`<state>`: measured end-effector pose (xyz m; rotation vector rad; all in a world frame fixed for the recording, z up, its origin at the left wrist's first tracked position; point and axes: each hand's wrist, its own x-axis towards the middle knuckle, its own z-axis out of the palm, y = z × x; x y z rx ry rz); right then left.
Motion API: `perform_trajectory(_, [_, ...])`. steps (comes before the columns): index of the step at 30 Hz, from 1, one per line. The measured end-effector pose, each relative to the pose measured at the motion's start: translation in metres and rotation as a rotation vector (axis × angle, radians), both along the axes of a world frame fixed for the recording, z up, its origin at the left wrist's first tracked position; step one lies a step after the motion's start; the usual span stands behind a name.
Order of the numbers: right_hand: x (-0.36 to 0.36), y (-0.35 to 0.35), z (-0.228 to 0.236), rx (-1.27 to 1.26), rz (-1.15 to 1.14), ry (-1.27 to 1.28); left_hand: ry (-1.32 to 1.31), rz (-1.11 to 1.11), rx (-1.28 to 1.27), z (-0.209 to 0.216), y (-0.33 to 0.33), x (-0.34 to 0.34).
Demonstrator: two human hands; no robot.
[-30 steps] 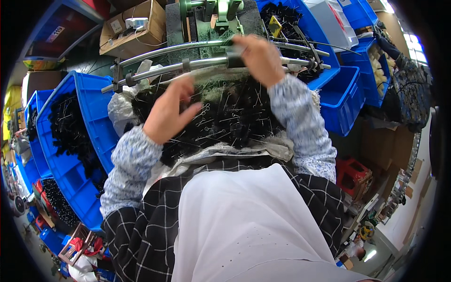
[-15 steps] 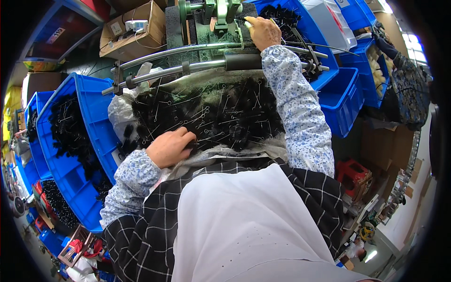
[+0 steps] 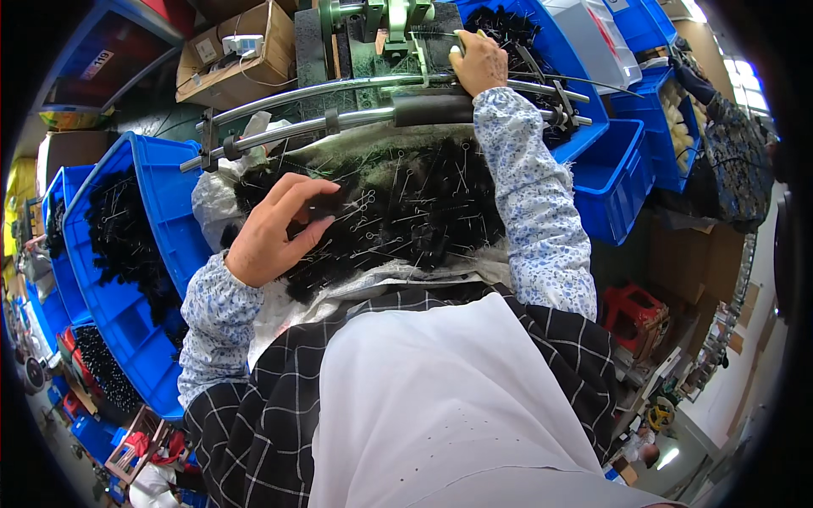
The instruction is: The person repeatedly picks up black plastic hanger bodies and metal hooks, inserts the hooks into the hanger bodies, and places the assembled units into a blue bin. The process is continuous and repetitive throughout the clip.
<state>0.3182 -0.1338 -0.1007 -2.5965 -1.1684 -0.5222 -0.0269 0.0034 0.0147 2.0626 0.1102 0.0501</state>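
Black bristle brushes with twisted wire handles [image 3: 398, 212] are seen heaped on a pale sheet at the middle of the head view, directly in front of the person. The left hand [image 3: 275, 229] is laid on the near left edge of that heap, its fingers spread and half curled over the brushes; whether one is actually gripped cannot be told. The right hand [image 3: 478, 59] is stretched out beyond the heap to a green machine [image 3: 381, 21] at the top of the picture, where the fingers are closed around a slim light-coloured piece, too small to be identified. Two curved metal bars [image 3: 339, 106] are seen running across between heap and machine. Blue plastic bins [image 3: 127, 254] filled with more black brushes are stacked on the left, others on the right, and a cardboard box [image 3: 233, 55] is set at the upper left.
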Motion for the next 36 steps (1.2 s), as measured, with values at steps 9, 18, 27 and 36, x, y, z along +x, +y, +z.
perform_trajectory(9, [-0.05, 0.054, 0.009, -0.009, 0.016, -0.059, -0.096, -0.037, 0.022, 0.006, 0.003, 0.01])
perform_trajectory(18, [-0.005, 0.007, 0.009, -0.003, 0.004, -0.069, -0.186, 0.054, 0.155, 0.007, 0.012, 0.005])
perform_trajectory(27, [0.059, -0.022, 0.028, -0.254, -0.043, 0.232, -0.22, 0.04, 0.017, -0.009, 0.0, 0.029])
perform_trajectory(36, [-0.108, -0.023, 0.117, -0.113, 0.334, 0.884, -0.228, 0.294, -0.043, -0.021, -0.021, 0.064])
